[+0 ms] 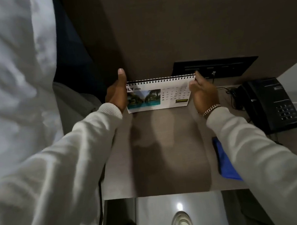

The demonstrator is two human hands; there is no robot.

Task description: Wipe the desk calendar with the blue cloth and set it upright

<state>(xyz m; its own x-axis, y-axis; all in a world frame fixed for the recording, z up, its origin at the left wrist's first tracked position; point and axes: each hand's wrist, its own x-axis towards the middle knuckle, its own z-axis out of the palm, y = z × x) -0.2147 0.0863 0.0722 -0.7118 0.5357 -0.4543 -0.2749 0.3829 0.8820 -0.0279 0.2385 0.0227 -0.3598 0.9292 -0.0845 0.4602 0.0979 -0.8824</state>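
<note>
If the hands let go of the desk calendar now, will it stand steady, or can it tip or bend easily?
The desk calendar is probably light: each hand holds only one end. It may tip easily, since it stands tall on a narrow bottom edge on the desk. The pages hang on a wire spiral, so they likely flip or flex when pushed.

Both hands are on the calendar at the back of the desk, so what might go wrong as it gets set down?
1. The desk calendar is held only at its ends by the left hand and right hand; if its base isn't spread, it may fall flat on release.
2. The phone cord lies just beside the right hand and might snag as it withdraws.
3. The blue cloth lies under the right sleeve, near the desk's front edge; the arm may drag it off.
</note>
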